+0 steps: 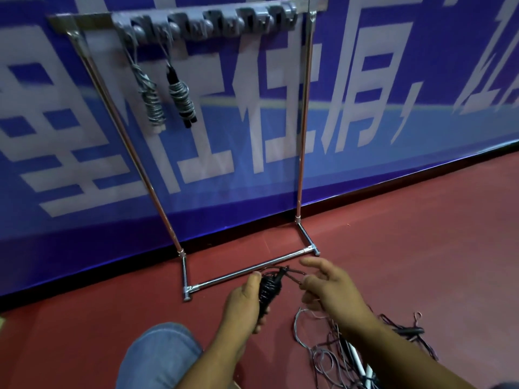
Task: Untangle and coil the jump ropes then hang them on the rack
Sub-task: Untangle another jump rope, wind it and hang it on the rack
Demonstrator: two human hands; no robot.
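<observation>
Left hand (pixel 241 301): gripped the coiled black rope (pixel 268 292), steadying its turns, in front of the rack (pixel 304 108).
Right hand (pixel 328 287): pinched the free loop (pixel 292 275), apparently for hanging.

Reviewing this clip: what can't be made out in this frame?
Head view only.
1. Rack hooks: motion-blurred; free hooks uncountable.
2. Black coiled rope: lower end hidden inside left hand.
3. Right hand: whether it pinches the cord, hidden by its thumb.
4. Tangled ropes on floor: cut by bottom edge, crossed by right forearm; count unclear.
</observation>
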